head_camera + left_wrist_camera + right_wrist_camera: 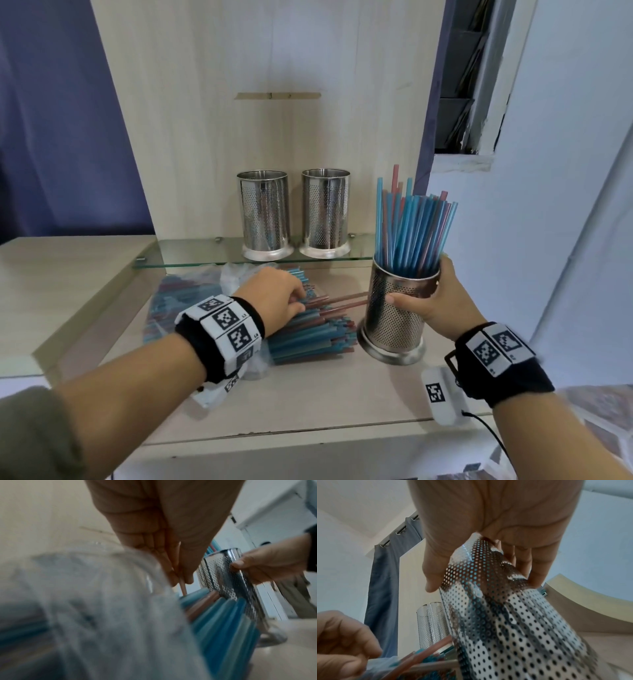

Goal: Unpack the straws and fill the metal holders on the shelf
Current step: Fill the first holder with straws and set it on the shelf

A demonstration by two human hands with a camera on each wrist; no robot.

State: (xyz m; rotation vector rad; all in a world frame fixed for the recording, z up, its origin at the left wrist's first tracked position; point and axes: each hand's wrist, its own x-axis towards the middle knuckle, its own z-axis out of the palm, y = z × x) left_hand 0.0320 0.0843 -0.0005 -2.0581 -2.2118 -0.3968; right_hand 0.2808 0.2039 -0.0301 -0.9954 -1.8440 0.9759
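Straws (310, 337) lie in a loose bundle on the counter (308, 411), spilling from their clear plastic wrap (239, 274), directly under my left hand (274, 296). Its fingertips (173, 574) are pinched together on a few pinkish straws (342, 301) at the top of the bundle, their far ends reaching toward the holder I grip. My right hand (435, 301) is wrapped around the upper wall of a perforated metal holder (394, 315), thumb on the near side, fingers behind; the holder appears tilted, its base edge on the counter, and is already well stocked with blue and pink straws (411, 233). Beyond both grips, two empty holders (265, 214) stand side by side on the glass shelf (191, 253).

Risks, as I judge them: the tilted holder could slip on its rim and spill its straws; the thin pinch could drop straws, or drag neighbouring ones and the wrap along.

The left wrist view alone shows the pinch closing on a pink straw and the wrap crowding below it. The right wrist view alone shows straw colour through the perforations under my palm. Only the head view shows the shelf and both empty holders together.
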